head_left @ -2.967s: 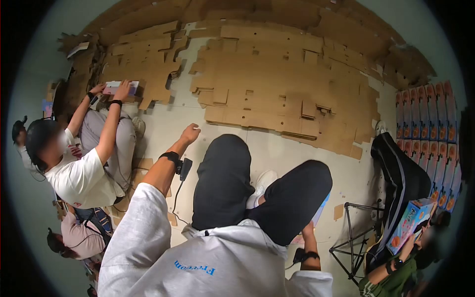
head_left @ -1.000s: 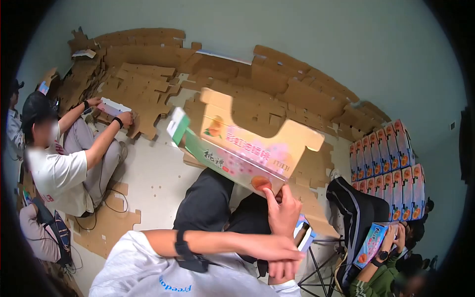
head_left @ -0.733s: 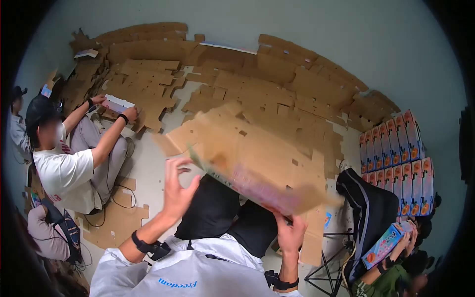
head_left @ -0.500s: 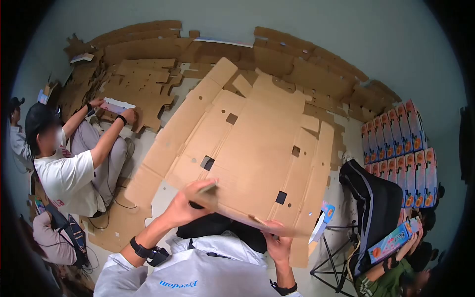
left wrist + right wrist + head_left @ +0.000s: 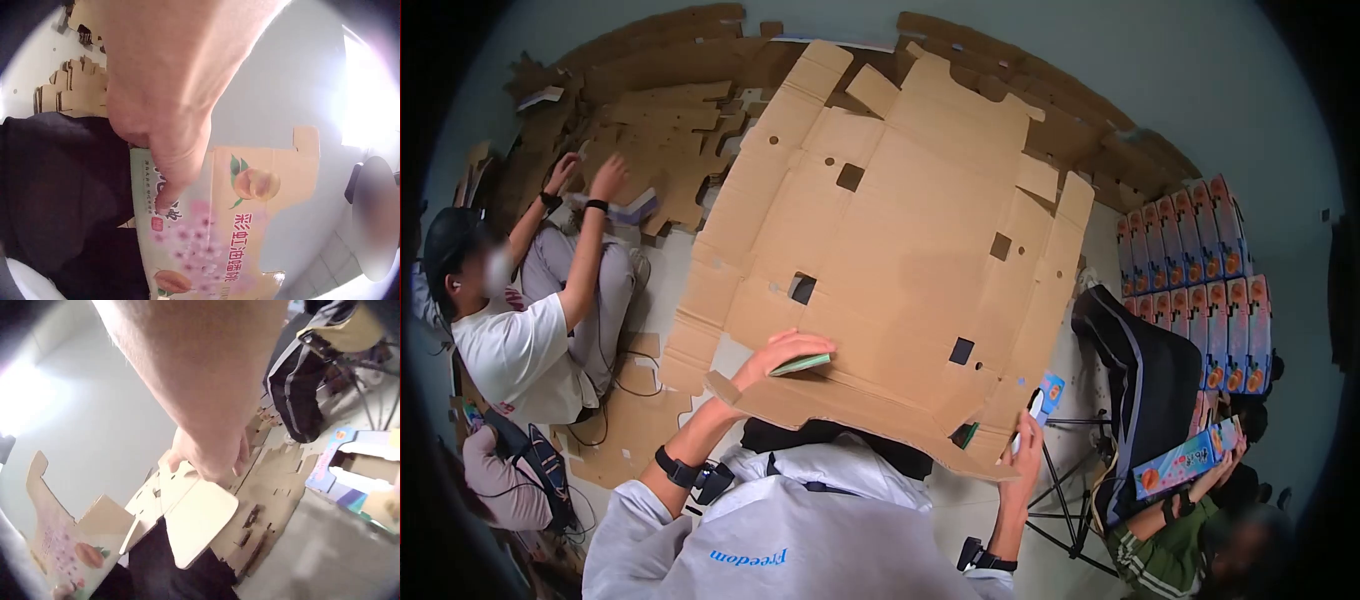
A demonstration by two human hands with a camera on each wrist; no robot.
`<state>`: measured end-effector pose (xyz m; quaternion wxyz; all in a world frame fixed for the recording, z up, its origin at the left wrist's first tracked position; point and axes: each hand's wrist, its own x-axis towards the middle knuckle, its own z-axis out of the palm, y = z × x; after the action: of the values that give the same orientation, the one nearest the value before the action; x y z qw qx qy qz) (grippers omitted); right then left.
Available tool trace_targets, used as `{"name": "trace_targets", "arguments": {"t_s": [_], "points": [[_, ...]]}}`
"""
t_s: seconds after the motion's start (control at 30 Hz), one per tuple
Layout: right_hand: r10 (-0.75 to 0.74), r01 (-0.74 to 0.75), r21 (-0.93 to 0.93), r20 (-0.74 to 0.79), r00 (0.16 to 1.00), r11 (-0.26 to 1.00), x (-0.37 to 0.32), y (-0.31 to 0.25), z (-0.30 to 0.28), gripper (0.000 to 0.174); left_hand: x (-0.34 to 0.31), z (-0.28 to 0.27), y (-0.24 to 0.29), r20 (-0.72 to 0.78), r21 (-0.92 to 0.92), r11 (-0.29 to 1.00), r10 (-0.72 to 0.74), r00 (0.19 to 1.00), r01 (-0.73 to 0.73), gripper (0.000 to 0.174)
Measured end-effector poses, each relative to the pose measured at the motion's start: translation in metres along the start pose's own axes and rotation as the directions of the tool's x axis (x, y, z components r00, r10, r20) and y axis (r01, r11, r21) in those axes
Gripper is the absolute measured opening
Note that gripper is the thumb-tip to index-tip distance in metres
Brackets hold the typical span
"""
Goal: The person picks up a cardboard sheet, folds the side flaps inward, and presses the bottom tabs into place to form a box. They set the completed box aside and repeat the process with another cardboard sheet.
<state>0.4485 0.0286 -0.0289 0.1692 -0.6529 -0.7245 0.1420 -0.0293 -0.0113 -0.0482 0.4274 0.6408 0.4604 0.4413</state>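
A large cardboard sheet (image 5: 920, 250) with slots and flaps spreads above the lap, plain brown side up. My left hand (image 5: 770, 365) grips its near left part beside a small green-edged flap; in the left wrist view the left hand (image 5: 169, 137) has its thumb over the printed panel (image 5: 194, 244), which shows peaches and blossoms. At the near right corner my right hand (image 5: 1022, 460) holds the sheet's edge. In the right wrist view the right hand (image 5: 209, 456) is at a brown flap (image 5: 200, 519), its fingertips partly hidden.
An open printed box (image 5: 328, 469) lies at the right, near a black tripod stand (image 5: 1065, 500). Stacked printed boxes (image 5: 1190, 240) stand farther right. One person (image 5: 530, 330) sits at left; another (image 5: 1170, 545) holds a box (image 5: 1185, 460). Flattened cardboard (image 5: 655, 120) covers the floor behind.
The sheet has unfolded and tilted, its brown side now facing up. My right hand has moved rightward to the corner. The person at left has lifted both hands off a small box.
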Motion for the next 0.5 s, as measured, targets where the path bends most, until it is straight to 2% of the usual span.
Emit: {"name": "trace_targets", "arguments": {"t_s": [0.03, 0.13, 0.17, 0.27, 0.3, 0.33, 0.4, 0.47, 0.5], "points": [[-0.150, 0.155, -0.057, 0.074, 0.986, 0.986, -0.001, 0.012, 0.001, 0.072, 0.000, -0.001, -0.004, -0.004, -0.024, 1.000, 0.006, 1.000, -0.006, 0.074], [-0.140, 0.138, 0.022, 0.147, 0.979, 0.990, 0.000, 0.015, -0.018, 0.074, 0.002, -0.005, -0.003, 0.002, -0.036, 0.999, -0.014, 1.000, 0.014, 0.065], [-0.229, 0.231, 0.000, 0.101, 0.968, 0.973, 0.005, 0.019, -0.022, 0.072, 0.001, -0.006, -0.003, 0.020, -0.022, 0.999, -0.030, 0.999, 0.030, 0.063], [-0.236, 0.222, 0.108, 0.145, 0.961, 0.969, 0.011, 0.049, -0.020, 0.071, -0.002, -0.002, -0.008, 0.073, 0.047, 0.998, -0.047, 0.996, 0.044, 0.055], [-0.167, 0.158, 0.101, 0.094, 0.981, 0.982, 0.020, 0.022, -0.028, 0.061, -0.003, 0.001, -0.013, 0.098, 0.073, 0.997, -0.048, 0.994, 0.041, 0.053], [-0.096, 0.103, 0.276, -0.037, 0.995, 0.956, 0.025, 0.003, -0.022, 0.055, -0.005, 0.006, -0.022, 0.125, 0.101, 0.993, -0.072, 0.990, 0.059, 0.051], [0.106, 0.075, 0.602, -0.260, 0.960, 0.795, 0.037, -0.027, -0.011, 0.044, -0.003, 0.009, -0.042, 0.167, 0.167, 0.982, -0.112, 0.979, 0.084, 0.047], [-0.048, 0.141, 0.427, -0.221, 0.974, 0.893, 0.042, -0.041, -0.025, 0.031, -0.005, 0.012, -0.041, 0.142, 0.178, 0.981, -0.108, 0.984, 0.082, 0.044], [-0.196, 0.246, 0.311, -0.182, 0.964, 0.918, 0.048, -0.055, -0.037, 0.029, -0.005, 0.014, -0.040, 0.136, 0.182, 0.980, -0.105, 0.985, 0.079, 0.043]]}}
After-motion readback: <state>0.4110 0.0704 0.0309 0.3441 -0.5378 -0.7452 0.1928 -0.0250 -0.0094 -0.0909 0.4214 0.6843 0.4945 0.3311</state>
